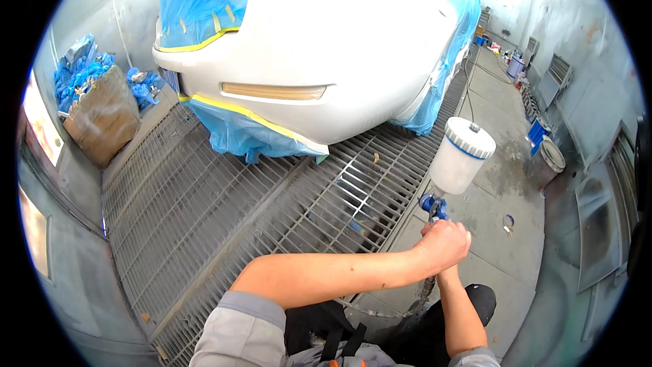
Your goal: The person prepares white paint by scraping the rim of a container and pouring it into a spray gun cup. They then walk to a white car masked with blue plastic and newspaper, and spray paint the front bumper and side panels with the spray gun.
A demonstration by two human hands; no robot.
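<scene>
My left forearm reaches across from the lower left. My left hand [446,243] is closed at the back of a spray gun [435,207] with blue metal parts. Directly below it, my right hand [448,273] is at the gun's handle, its fingers mostly covered by the left hand. On top of the gun stands a tilted white paint cup [462,163] with a ribbed lid and a blue ring. An air hose fitting [426,289] hangs under the handle. Ahead is a white car bumper [367,47], apart from the gun, bordered by blue masking film [251,129] and yellow tape.
Metal floor grating [204,183] runs under and before the car. At left stands a cardboard box [105,112] heaped with blue film. Along the right wall are a bucket [549,158], blue containers and cans. A tape roll [508,220] lies on the floor; a hose [468,88] trails beside the car.
</scene>
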